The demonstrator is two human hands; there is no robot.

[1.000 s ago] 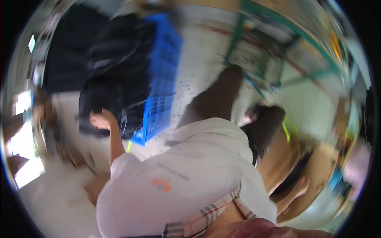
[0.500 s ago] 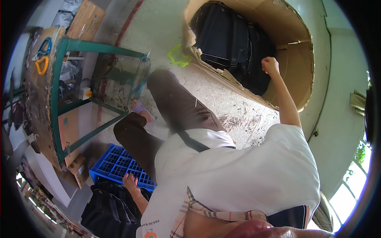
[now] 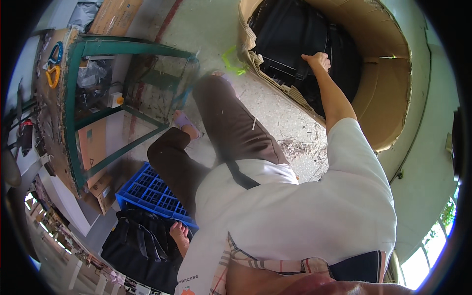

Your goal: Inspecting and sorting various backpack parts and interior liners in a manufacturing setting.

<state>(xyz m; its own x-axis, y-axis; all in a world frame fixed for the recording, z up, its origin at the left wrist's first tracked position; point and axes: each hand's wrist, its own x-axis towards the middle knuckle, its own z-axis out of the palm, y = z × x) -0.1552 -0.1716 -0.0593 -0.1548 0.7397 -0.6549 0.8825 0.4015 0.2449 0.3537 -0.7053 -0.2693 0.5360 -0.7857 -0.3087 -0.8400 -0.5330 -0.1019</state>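
Note:
My right hand (image 3: 318,62) reaches into a large open cardboard box (image 3: 385,98) at the upper right. Its fingers are curled in and its thumb points left, against black backpacks (image 3: 285,37) with straps that fill much of the box. Whatever lies in its grasp is hidden. Low on the left, my left hand (image 3: 180,232) is raised beside a pile of black bags (image 3: 137,250). The fingers there are loosely bent and a little apart, with nothing visible in them.
A blue plastic crate (image 3: 147,189) stands beside my leg. Further left is a green metal-framed table (image 3: 132,47), with blue-handled (image 3: 55,51) and orange-handled (image 3: 52,77) tools on its top. A bright yellow-green strap (image 3: 230,61) and scraps lie on the floor.
My right hand has moved left across the backpacks, away from the box's right side. My left hand has lifted slightly and its fingers are more bent. The whole view has shifted a little.

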